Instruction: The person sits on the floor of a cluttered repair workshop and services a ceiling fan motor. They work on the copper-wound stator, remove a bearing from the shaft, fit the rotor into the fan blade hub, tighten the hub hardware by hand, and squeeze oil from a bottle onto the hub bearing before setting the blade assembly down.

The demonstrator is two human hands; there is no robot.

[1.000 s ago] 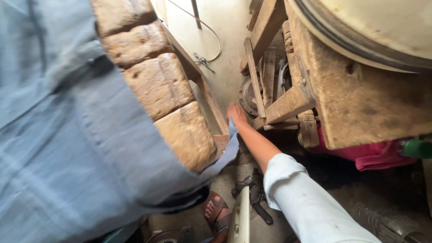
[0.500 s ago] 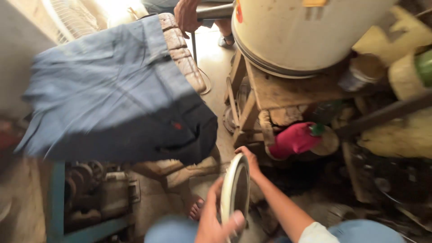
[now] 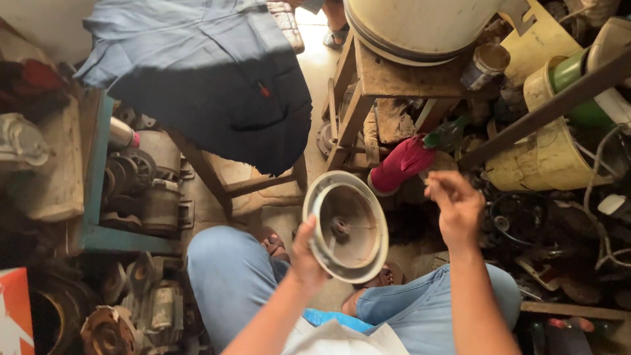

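Pulley wheel (image 3: 346, 225) is being held up for inspection, left hand (image 3: 307, 253) gripping its lower rim, right hand (image 3: 455, 205) pinching something tiny beside it.

Left hand (image 3: 307, 253) fingers hidden behind round cover (image 3: 346, 225).

An orange and white printed panel (image 3: 14, 309), flat and rectangular like a sign or carton face, stands at the lower left edge beside rusty motor parts (image 3: 125, 315). Its markings are cut off by the frame. No screens show anywhere.
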